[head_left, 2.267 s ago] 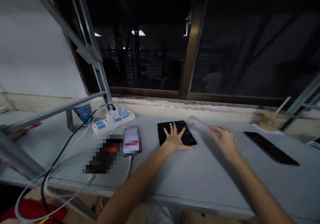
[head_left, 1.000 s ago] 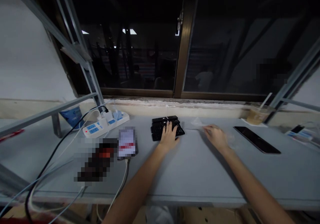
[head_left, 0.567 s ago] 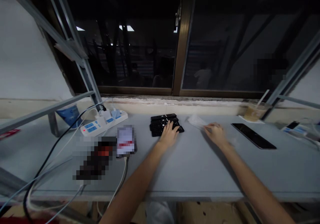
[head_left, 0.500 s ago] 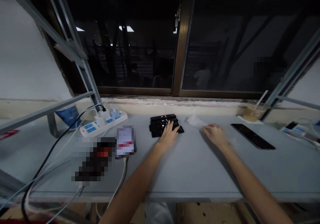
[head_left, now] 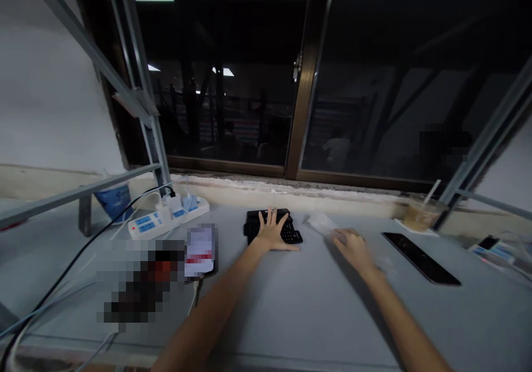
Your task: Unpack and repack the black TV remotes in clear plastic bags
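Observation:
My left hand (head_left: 272, 233) lies with its fingers spread on several black remote controls (head_left: 294, 237), which are bunched side by side on the grey table. It covers much of their buttons. To the right, my right hand (head_left: 352, 248) has its fingers closed on a crumpled, translucent white plastic bag (head_left: 322, 223). Part of the bag sticks out beyond the fingertips toward the window, and a faint clear piece shows by the wrist. How the fingers grip it is partly hidden.
On the left stand a white power strip (head_left: 152, 225) with plugs, a blue container (head_left: 114, 201) and a charging phone (head_left: 200, 253) beside a blurred dark object. Cables cross the left side. At right lie a black phone (head_left: 419, 258) and a drink cup (head_left: 419, 214) with a straw.
The view has tilted up. My left hand has spread its fingers wider across the remote controls. My right hand stays on the plastic bag, with little movement along the table.

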A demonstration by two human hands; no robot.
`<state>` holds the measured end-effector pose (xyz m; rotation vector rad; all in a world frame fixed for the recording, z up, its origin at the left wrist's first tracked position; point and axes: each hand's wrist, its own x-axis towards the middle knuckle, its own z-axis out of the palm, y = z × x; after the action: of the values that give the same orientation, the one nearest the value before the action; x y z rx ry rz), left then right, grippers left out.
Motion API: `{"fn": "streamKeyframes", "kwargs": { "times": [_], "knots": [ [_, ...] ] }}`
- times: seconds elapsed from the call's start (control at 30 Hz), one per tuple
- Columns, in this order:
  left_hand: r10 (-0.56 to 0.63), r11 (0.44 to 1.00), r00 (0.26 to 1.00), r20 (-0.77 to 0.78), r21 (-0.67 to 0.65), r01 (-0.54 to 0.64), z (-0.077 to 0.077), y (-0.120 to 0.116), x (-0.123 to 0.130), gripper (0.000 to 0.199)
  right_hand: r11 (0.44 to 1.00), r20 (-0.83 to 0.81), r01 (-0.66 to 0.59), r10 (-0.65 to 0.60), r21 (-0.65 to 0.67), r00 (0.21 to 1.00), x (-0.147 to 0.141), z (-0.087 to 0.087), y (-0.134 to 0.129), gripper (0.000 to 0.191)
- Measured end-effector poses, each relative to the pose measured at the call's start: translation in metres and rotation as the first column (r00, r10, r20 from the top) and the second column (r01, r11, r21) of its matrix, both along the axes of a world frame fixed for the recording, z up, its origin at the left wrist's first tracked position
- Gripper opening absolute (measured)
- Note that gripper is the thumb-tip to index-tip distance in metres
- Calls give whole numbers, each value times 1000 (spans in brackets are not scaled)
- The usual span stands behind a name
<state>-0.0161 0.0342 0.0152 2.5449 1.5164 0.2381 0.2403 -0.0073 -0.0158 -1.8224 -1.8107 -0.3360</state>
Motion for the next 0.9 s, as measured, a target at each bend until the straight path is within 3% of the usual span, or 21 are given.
{"fn": "streamKeyframes", "kwargs": {
  "times": [0.2,0.43,0.53,0.63,0.73,0.8,0.87,0.9],
  "knots": [
    [80,990,995,-56,-108,-85,1,16,-12,118,998,6,-33,33,47,999,2,0,1,30],
    [188,977,980,-68,-93,-194,-5,21,-33,114,994,52,-106,105,1,993,5,-3,0,29],
    [238,968,970,-47,-68,-240,-5,17,-40,117,997,83,-55,59,-47,995,3,2,-3,31],
    [253,968,967,43,-10,-252,-6,7,-38,117,993,103,73,-64,-90,993,0,8,-8,30],
    [214,970,960,181,77,-231,-2,-11,-26,104,980,100,178,-169,-90,981,-1,16,-14,32],
    [137,967,961,241,179,-183,4,-29,-16,90,976,66,217,-217,5,974,-2,20,-17,36],
    [-10,943,971,238,324,-70,16,-48,-8,85,969,2,164,-167,186,986,-6,22,-18,37],
    [-83,914,974,208,405,-8,22,-57,-4,83,960,-21,80,-77,269,997,-11,22,-18,37]
  ]
}}
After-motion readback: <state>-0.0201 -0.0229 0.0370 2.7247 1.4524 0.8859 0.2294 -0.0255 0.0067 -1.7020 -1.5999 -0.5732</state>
